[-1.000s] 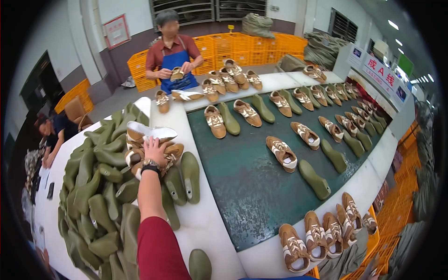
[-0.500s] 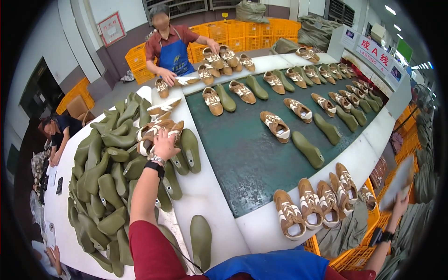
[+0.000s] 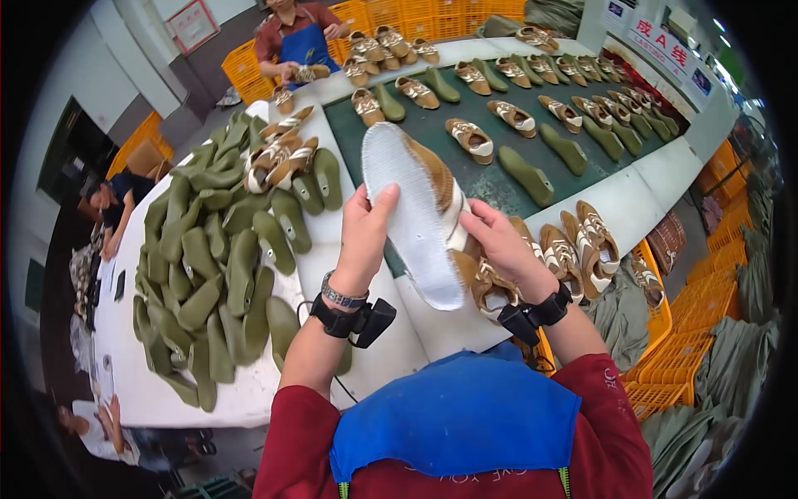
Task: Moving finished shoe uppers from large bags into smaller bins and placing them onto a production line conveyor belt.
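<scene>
In front of me a brown and white shoe upper (image 3: 416, 220) is held up and tilted, its pale, ribbed underside facing me. My left hand (image 3: 366, 237) grips its left edge, thumb on the underside. My right hand (image 3: 507, 249) closes on its brown and white side, with some fingers hidden behind it. Beyond it lies a green work surface (image 3: 432, 125) with rows of brown sneakers and olive shoe lasts. Several brown sneakers (image 3: 561, 249) stand just past my right hand. To the left, a few sneakers (image 3: 283, 162) lie by a heap of olive shoe lasts (image 3: 199, 266).
A co-worker in a blue apron (image 3: 303, 41) handles a shoe at the far end of the table. Orange crates (image 3: 673, 349) and grey-green cloth (image 3: 731, 366) stand at my right. Two other people sit along the left side. A dark phone-like object (image 3: 120, 285) lies on the white table (image 3: 241, 407).
My left hand has left the sneakers by the last heap and now grips the shoe upper. My right hand has brought that upper from the far right to in front of me.
</scene>
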Available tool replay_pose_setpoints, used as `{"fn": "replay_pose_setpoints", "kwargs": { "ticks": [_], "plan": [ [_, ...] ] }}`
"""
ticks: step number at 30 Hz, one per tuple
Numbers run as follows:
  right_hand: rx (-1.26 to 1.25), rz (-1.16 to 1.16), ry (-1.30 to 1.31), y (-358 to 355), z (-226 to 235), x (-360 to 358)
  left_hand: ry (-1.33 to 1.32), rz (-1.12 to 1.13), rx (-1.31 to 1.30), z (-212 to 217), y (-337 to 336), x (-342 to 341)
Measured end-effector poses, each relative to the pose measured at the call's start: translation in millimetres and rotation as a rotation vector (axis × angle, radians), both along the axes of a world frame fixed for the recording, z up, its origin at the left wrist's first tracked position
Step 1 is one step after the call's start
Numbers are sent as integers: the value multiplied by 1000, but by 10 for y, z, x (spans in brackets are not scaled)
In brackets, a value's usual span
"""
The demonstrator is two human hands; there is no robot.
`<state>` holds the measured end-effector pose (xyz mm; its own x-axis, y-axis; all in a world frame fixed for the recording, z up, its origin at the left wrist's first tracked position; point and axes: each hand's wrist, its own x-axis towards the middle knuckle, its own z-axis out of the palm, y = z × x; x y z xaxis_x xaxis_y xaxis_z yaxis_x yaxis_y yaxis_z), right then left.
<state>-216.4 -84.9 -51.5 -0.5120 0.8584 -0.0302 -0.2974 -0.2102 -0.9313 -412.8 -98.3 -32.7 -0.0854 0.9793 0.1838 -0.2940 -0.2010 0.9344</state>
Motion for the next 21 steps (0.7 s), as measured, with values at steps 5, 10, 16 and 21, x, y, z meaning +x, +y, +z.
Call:
{"fn": "replay_pose_setpoints", "kwargs": {
  "ticks": [5, 10, 16, 21],
  "plan": [
    [-165, 46, 39, -64, -336, 98, -114, 75, -37, -158, -140, -85],
    [58, 328, -70, -429, -315, -102, -246, 85, -112, -479, -546, -69],
    [296, 235, -392, -609, -633, -203, 231, 161, -314, -1074, -909, -437],
    [806, 0, -1355, -552, -1581, -77, 1389, 250, -106, -1714, -1261, -1044]
  ]
}}
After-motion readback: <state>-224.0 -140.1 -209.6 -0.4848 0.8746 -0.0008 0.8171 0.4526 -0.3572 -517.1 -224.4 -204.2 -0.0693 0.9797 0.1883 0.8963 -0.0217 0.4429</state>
